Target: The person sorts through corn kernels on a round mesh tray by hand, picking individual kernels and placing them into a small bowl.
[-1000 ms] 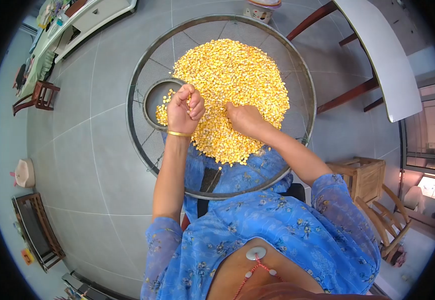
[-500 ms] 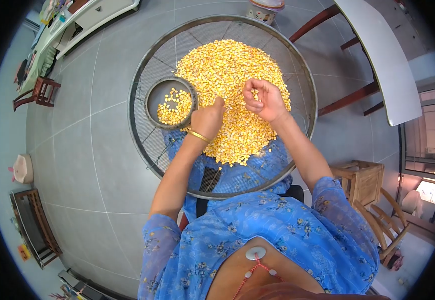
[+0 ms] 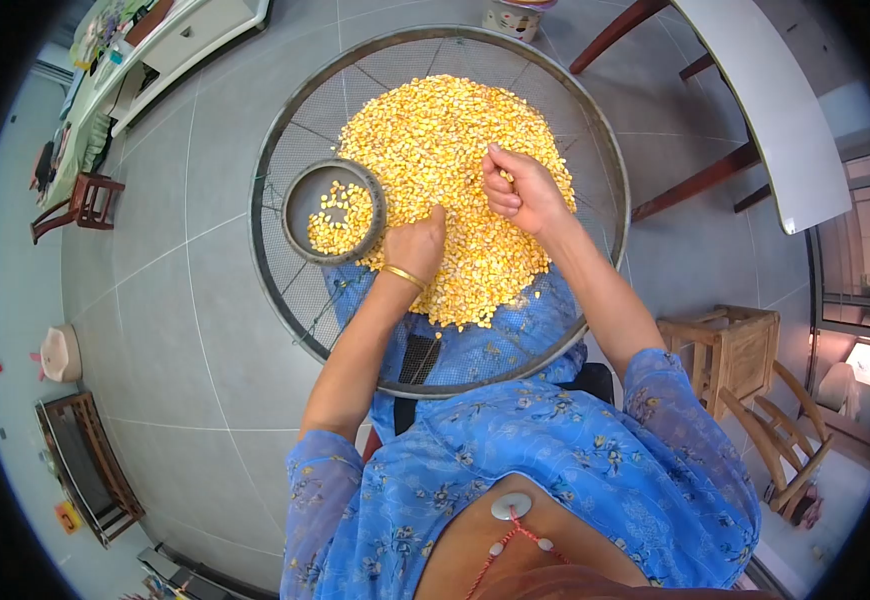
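Observation:
A heap of yellow corn kernels [image 3: 455,130] lies on a large round mesh sieve [image 3: 276,120] resting over my lap. On the sieve's left side stands a small round grey bowl [image 3: 293,222] with some kernels [image 3: 330,232] in it. My left hand [image 3: 416,245], with a gold bracelet at the wrist, is at the heap just right of the bowl, its fingers drawn together; what they hold, if anything, is hidden. Over the right part of the heap, my right hand [image 3: 525,191] is curled closed, with kernels showing between its fingers.
A white-topped table [image 3: 780,120] with dark red legs stands at the upper right. Wooden chairs [image 3: 745,350] are at the right. A patterned bin [image 3: 511,22] is beyond the sieve. A small wooden stool [image 3: 89,203] and a white cabinet [image 3: 180,50] are at the left.
My left hand has moved from over the bowl to the heap beside it. My right hand has risen from the heap, turned over and closed its fingers around kernels.

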Demonstrator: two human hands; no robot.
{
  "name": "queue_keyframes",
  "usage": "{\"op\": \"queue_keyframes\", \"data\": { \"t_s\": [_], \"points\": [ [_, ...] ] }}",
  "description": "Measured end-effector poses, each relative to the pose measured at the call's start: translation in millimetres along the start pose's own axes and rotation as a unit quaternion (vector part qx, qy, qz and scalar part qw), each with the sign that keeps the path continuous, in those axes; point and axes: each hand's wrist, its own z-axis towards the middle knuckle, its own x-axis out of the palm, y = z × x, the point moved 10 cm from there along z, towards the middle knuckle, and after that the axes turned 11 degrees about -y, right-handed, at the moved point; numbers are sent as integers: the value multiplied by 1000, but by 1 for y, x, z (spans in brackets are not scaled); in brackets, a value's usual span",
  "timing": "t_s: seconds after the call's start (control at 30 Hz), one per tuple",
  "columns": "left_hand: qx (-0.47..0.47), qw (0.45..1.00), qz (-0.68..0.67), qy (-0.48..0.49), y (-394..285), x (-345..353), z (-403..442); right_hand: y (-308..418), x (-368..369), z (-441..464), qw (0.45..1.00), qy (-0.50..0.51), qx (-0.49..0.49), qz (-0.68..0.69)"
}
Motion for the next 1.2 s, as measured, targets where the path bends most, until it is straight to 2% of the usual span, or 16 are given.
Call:
{"op": "queue_keyframes", "data": {
  "t_s": [0.17,0.23,0.27,0.3,0.37,0.5,0.63,0.73,0.87,0.9,0.97,1.0,1.03,1.1,1.17,1.2],
  "points": [
    [-85,991,-103,-32,21,-13,6,-12,-7,6,973,-26,-27,-227],
    [-213,856,-468,-54,42,-19,10,-9,8,8,842,-20,-197,-502],
    [-295,727,-620,-10,45,-8,5,-20,4,9,803,-15,-183,-568],
    [-296,726,-621,-11,45,-22,7,-23,9,4,802,-14,-182,-569],
    [-328,500,-802,-7,41,-33,7,-31,22,-5,715,-17,-206,-668],
    [-235,358,-904,-9,38,-46,13,-55,44,-14,611,29,-230,-757],
    [-201,331,-922,-7,34,-55,13,-67,46,-10,568,34,-230,-790],
    [-208,323,-923,-17,36,-58,12,-58,42,-6,599,-3,-247,-762],
    [-229,320,-919,-21,40,-49,11,-49,24,5,712,-34,-211,-669],
    [-247,359,-900,-8,40,-43,9,-45,24,6,712,-33,-212,-669],
    [-265,398,-879,5,39,-37,8,-39,17,9,819,-34,-161,-550],
    [-280,478,-833,19,38,-32,6,-46,11,10,892,-25,-49,-448],
    [-293,554,-779,33,38,-28,4,-38,4,11,893,-24,-49,-447],
    [-293,591,-751,32,38,-6,2,-33,26,1,988,140,61,-14],
    [-166,865,-460,-111,41,-27,9,-17,25,-2,995,90,39,22],
    [-131,929,-331,-105,34,-31,7,-9,21,-3,997,62,30,45]
  ]
}}
